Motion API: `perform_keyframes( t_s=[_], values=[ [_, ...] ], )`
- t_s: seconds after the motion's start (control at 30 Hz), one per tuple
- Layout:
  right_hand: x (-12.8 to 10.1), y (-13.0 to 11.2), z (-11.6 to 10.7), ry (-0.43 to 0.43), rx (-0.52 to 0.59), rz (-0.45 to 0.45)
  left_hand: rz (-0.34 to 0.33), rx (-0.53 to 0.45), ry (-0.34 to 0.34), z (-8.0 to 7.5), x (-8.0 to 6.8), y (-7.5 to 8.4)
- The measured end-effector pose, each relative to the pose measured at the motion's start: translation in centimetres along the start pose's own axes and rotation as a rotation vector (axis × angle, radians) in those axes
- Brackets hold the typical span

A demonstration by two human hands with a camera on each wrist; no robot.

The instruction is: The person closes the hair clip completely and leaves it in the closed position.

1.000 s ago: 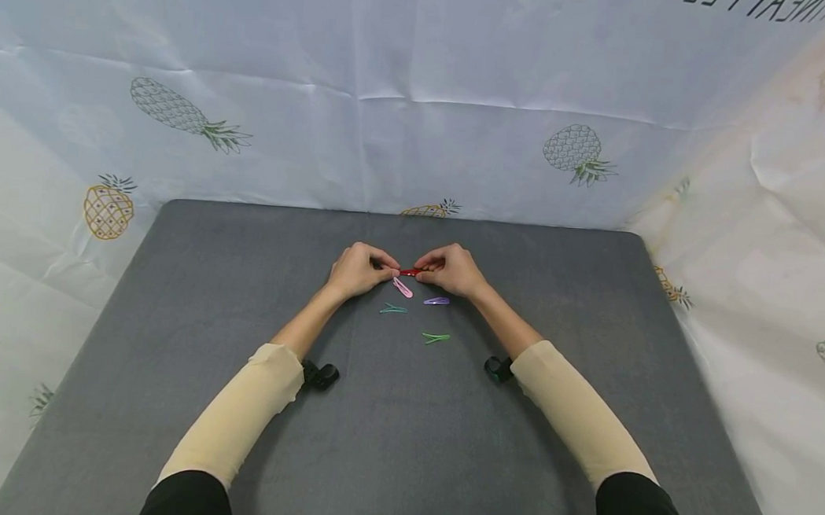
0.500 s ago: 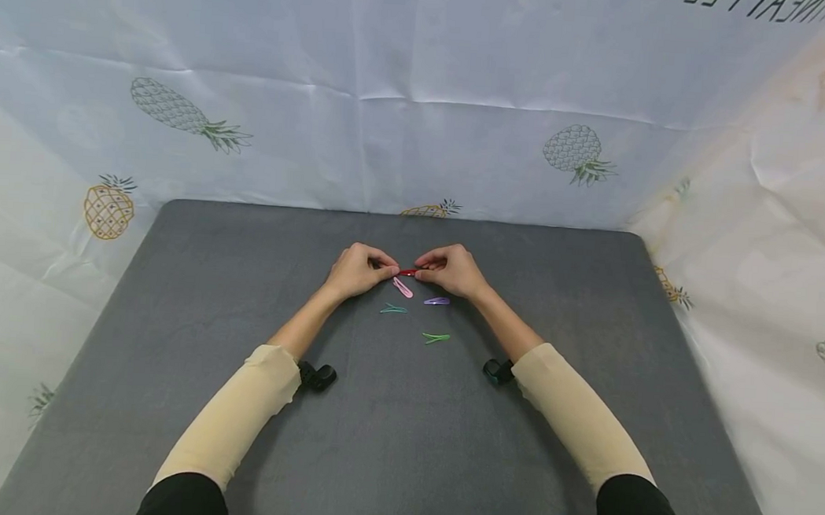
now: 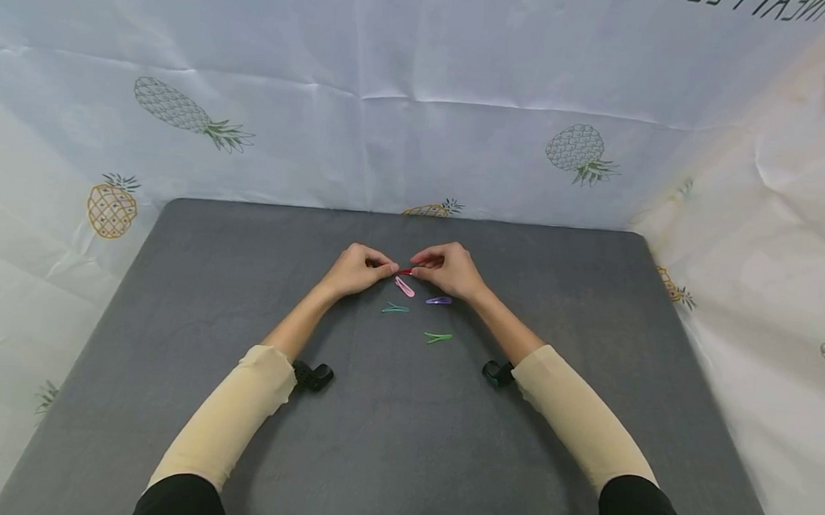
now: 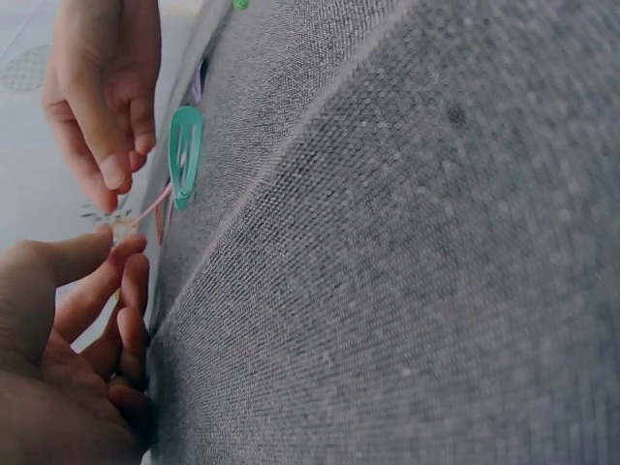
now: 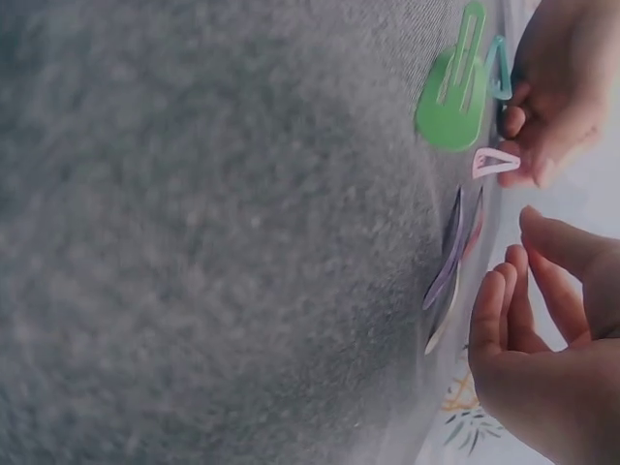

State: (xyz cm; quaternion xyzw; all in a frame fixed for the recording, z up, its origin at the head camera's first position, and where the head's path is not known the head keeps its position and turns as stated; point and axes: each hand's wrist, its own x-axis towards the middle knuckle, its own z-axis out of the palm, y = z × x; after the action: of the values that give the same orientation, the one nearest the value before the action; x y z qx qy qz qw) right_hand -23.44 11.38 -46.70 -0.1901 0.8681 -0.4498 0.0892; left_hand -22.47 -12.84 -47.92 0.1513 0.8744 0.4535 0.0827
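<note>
Red hair clip [image 3: 405,271] pinched at opposite ends by left hand [image 3: 356,271] and right hand [image 3: 450,270], just above grey mat [image 3: 241,278], for two-sided purchase; pink clip [image 3: 404,287] lying nearby.

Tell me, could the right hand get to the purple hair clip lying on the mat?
Probably yes. The purple hair clip lies bare on the grey mat, just near of the right hand, nothing over it. That hand's fingers pinch a red hair clip with the left hand, so they'd need freeing first.

Bright, even light, soft shadows

We see the head view sharp though bowed at its edges; both wrist views are blurred and washed-out close up.
</note>
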Motion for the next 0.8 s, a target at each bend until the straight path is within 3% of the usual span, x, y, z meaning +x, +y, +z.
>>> perform_keyframes(
  t_s=[0.23,0.8],
  values=[
    [-0.6,-0.7,0.3,-0.025,-0.007,-0.011,-0.006,-0.038,-0.055,-0.4,-0.5,0.4],
    [-2.0,-0.6,1.1,-0.089,-0.068,0.068,0.016,-0.009,-0.093,-0.3,-0.8,0.4]
  ],
)
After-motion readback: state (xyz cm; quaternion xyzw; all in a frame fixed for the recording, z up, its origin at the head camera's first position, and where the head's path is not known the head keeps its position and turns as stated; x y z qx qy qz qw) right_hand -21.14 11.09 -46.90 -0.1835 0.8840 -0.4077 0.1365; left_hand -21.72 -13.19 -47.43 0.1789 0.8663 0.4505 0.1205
